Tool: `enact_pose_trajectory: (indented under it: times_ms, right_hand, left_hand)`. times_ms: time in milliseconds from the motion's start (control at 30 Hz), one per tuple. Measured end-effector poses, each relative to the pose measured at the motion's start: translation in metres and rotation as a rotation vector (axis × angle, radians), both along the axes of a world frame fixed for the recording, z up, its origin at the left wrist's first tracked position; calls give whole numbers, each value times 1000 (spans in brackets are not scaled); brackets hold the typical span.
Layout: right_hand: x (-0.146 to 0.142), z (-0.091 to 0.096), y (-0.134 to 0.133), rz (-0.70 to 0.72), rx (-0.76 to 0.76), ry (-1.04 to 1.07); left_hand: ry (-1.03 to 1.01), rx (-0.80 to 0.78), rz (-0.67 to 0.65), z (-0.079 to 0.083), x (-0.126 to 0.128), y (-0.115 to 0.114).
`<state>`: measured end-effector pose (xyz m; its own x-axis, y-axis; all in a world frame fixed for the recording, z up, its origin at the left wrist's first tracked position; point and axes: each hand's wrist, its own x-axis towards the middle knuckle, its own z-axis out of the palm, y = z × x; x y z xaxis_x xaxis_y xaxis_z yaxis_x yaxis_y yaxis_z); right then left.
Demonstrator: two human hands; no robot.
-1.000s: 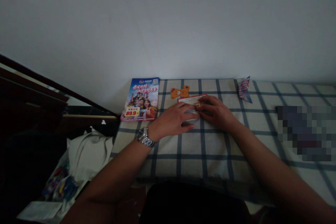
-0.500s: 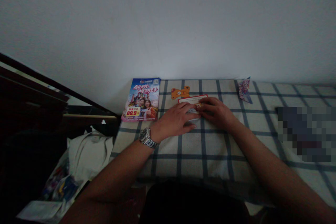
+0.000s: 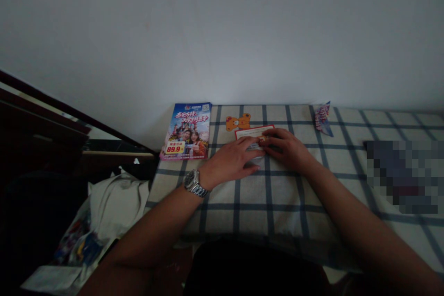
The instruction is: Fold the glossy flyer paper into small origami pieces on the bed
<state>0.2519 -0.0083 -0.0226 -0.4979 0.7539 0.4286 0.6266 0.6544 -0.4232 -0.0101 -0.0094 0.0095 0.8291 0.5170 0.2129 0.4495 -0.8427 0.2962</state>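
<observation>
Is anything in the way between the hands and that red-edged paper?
No, nothing visible. The left hand and the right hand both rest right on the red-edged paper on the checked cloth. The orange bear lies just beyond it, not between.

The red-bordered white paper sheet (image 3: 254, 131) lies on the blue-checked cloth table top (image 3: 277, 194), under the left hand (image 3: 231, 159) and right hand (image 3: 286, 148). The orange bear-shaped cutout (image 3: 237, 122) lies just beside the sheet at 11 o'clock. The glossy printed brochure (image 3: 186, 132) lies at 9 o'clock, on the table's edge. The small folded patterned paper (image 3: 322, 118) lies at 2 o'clock, against the wall.
</observation>
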Motion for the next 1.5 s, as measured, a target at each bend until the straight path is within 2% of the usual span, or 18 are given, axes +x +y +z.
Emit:
enact_pose_trajectory:
  times_ms: [1000,1300,1500]
  right_hand:
    - [0,1,2,61,91,5]
    - [0,3,2,48,33,13]
    - [1,2,2,58,47,-19]
  left_hand:
    - [24,4,-2,0,0,-1]
    - [-3,-1,-3,-1,0,0]
    - [4,-29,-6,0,0,0]
